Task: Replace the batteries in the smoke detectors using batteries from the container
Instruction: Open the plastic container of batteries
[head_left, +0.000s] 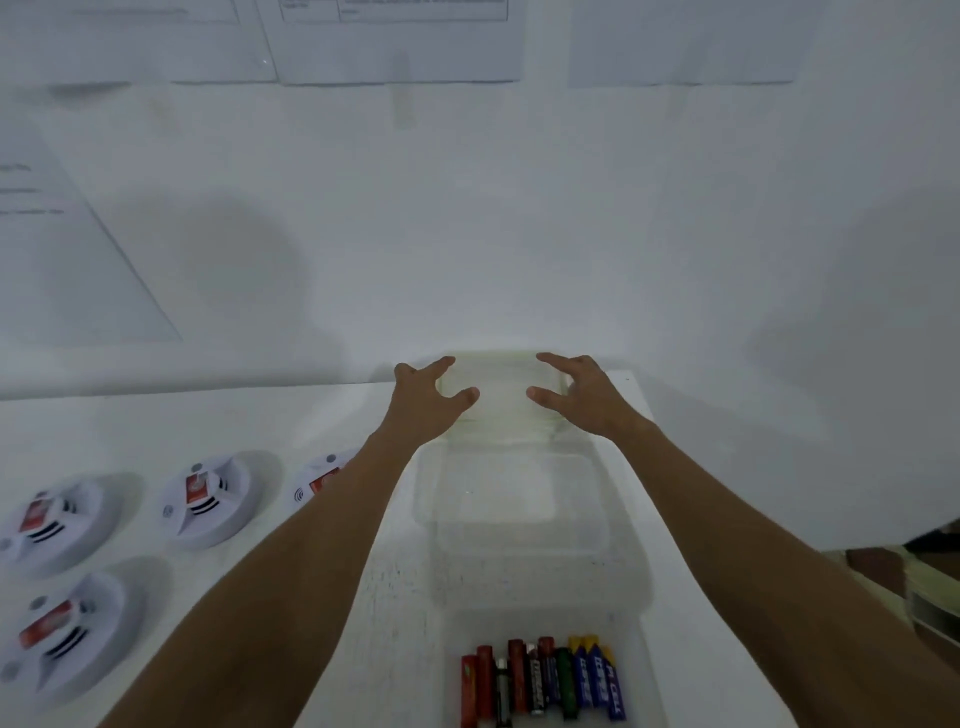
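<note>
Both my hands, left (428, 397) and right (582, 395), spread-fingered on the lid (501, 410) at the table's far edge; batteries (540, 680) lie behind them, near my body.

Four white round smoke detectors (213, 501) with red labels are laid at the left, one partly hidden by an arm. Mixed red, black, green and blue batteries (540, 680) are lined up inside a clear, lidless container (524, 525) at centre.
</note>
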